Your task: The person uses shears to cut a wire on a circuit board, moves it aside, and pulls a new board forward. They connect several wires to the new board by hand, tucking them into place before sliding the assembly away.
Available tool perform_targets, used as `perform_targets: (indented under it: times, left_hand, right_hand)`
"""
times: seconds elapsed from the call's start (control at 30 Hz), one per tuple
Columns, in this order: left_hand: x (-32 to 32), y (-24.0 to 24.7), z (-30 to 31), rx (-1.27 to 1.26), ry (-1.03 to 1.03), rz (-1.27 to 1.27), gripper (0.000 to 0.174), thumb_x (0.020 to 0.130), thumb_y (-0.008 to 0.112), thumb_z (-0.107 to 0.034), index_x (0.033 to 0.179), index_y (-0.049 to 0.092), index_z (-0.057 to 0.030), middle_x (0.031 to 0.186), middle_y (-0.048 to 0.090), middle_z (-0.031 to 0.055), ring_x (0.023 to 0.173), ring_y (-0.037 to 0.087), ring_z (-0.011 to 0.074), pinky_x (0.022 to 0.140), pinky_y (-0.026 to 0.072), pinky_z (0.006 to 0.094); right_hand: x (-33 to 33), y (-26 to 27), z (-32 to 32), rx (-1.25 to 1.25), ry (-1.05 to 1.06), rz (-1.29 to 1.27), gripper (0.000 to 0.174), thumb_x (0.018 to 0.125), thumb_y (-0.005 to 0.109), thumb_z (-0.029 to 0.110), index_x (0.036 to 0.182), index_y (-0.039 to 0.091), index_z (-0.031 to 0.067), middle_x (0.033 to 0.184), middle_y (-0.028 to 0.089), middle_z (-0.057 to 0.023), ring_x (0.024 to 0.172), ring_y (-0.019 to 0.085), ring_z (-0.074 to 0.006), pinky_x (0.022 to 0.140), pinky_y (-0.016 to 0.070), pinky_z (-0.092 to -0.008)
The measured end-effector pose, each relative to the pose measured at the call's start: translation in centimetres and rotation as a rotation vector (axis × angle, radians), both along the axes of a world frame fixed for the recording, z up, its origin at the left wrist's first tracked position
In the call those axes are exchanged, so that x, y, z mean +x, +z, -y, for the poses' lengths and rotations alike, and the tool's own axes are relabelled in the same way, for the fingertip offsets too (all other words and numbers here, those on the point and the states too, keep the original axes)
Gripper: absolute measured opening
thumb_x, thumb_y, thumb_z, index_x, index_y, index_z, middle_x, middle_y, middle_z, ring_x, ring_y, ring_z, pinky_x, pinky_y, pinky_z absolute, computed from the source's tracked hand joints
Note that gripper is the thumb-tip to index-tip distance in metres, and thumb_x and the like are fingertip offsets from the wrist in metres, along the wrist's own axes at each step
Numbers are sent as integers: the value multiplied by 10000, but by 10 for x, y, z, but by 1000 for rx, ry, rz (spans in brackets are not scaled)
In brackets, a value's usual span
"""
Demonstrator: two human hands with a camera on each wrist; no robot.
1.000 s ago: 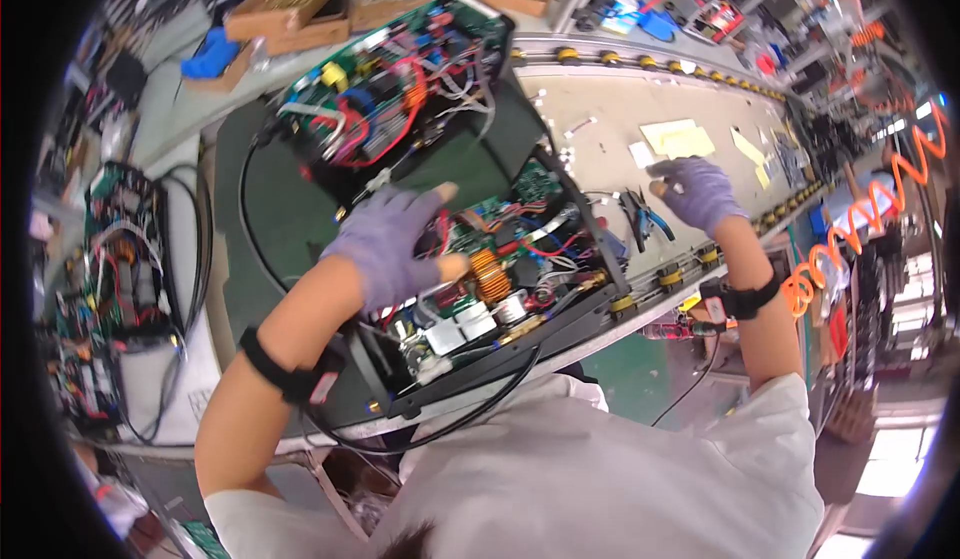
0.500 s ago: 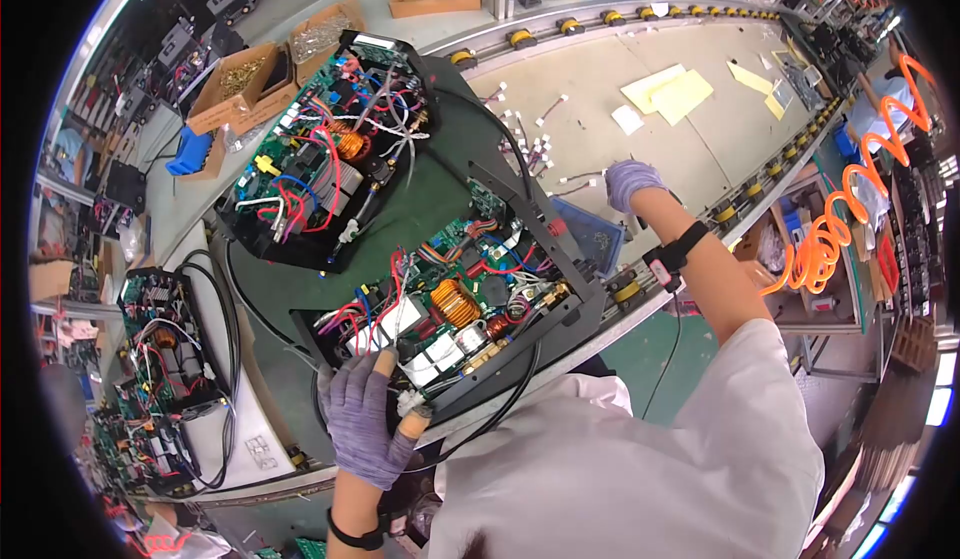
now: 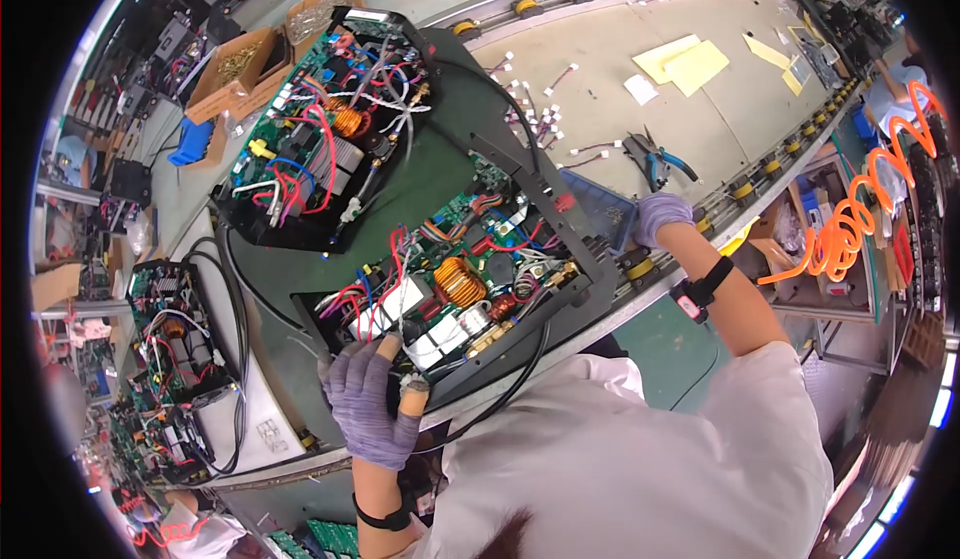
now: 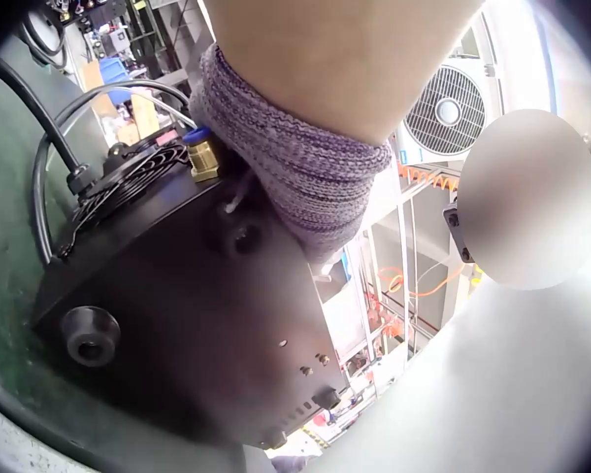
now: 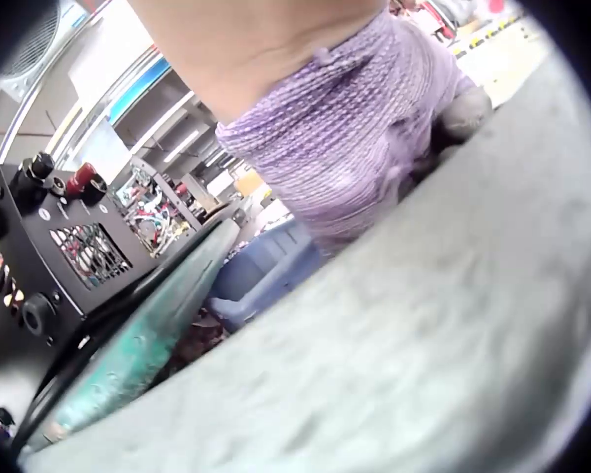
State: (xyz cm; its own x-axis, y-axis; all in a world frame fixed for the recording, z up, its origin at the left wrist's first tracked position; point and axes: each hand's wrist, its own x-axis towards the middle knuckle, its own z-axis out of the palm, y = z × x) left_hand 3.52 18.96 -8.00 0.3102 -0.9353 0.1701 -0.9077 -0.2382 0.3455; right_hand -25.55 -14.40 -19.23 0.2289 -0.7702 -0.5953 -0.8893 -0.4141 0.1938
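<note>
My left hand (image 3: 372, 404), in a grey-purple glove with bare thumb tip, rests on the near left end of an open black machine chassis (image 3: 560, 321), its fingers lying over the corner. Inside the chassis are an orange copper coil (image 3: 460, 281), circuit boards and coloured wires. In the left wrist view the glove lies against the top of the black end panel (image 4: 197, 305), beside a brass fitting (image 4: 203, 158). My right hand (image 3: 664, 217) is down at the right end of a blue tray (image 3: 600, 199); its fingers are hidden, and I cannot tell what they hold.
Blue-handled pliers (image 3: 656, 171) lie beyond the right hand, near scattered white-plug wires (image 3: 597, 149) and yellow papers (image 3: 697, 66). A second open machine (image 3: 335, 129) stands at the back left. Roller rails (image 3: 745, 191) edge the bench; an orange coiled hose (image 3: 850, 221) hangs right.
My left hand has gone from above the chassis to its near left end and stayed there. My right hand has drawn back from beside the pliers to the blue tray, uncovering them.
</note>
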Motion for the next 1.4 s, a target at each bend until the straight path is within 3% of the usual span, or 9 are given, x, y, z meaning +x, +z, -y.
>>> perform_targets:
  times: [0.27,0.4,0.53,0.67,0.8,0.9,1.1,1.27,1.4]
  left_hand:
    - [0,1,-3,-31,7,-12,534,793,643,-415,1209,637,-81,1104,628,116,1112,545,329,1101,263,548]
    - [2,0,-4,-14,-8,-14,543,797,647,-414,1225,625,-81,1129,621,120,1131,534,338,1100,260,548]
    - [-5,15,-1,-84,18,-70,509,787,674,-321,1219,616,-57,1121,612,135,1123,514,375,1036,334,500]
    - [-25,50,12,-276,-152,-115,461,727,762,-182,1155,643,-61,1055,633,131,1024,560,331,926,439,461]
    - [-42,45,23,-86,-247,-887,461,797,786,-179,1212,640,-41,1119,671,128,990,645,247,879,520,370]
    - [-45,19,21,-105,-195,-1283,459,821,788,-242,1190,648,-7,1060,699,126,934,670,190,843,528,323]
    - [-37,10,12,-53,-147,-1234,392,809,797,-275,1097,708,-24,972,732,71,847,648,113,797,520,277]
    - [-36,18,13,8,-156,-1291,453,765,830,-223,1155,698,-34,936,748,49,810,658,69,757,538,238]
    - [-30,16,11,-60,-245,-1098,367,797,799,-269,1068,726,-32,891,741,78,761,681,134,696,534,258]
  right_hand:
    - [2,-2,15,84,-23,-44,465,652,807,364,990,742,50,1028,714,-155,934,697,-323,813,566,-394]
    - [-6,8,6,-106,28,-30,363,716,759,354,965,746,91,976,721,-140,926,695,-318,827,556,-387]
    - [10,89,-15,-362,12,69,313,792,699,315,994,722,77,947,721,-119,901,703,-284,809,554,-383]
    - [36,178,-80,-458,331,1063,247,823,645,203,1024,701,72,828,696,-126,794,695,-271,732,552,-356]
    - [39,171,-121,-216,1138,1175,303,797,629,192,1070,680,71,917,695,-78,785,671,-257,690,541,-309]
    - [74,176,-156,-635,1301,1276,304,776,649,213,1044,684,74,1000,682,-74,859,661,-240,721,540,-310]
    - [84,151,-163,-452,1246,1365,262,752,674,217,984,705,100,984,682,-41,777,670,-210,631,546,-307]
    - [91,162,-153,101,1045,1377,215,769,692,196,975,713,136,963,684,-36,687,670,-217,570,540,-322]
    - [93,168,-152,284,1005,1322,236,784,699,193,1013,702,135,952,684,-57,702,671,-239,572,537,-328]
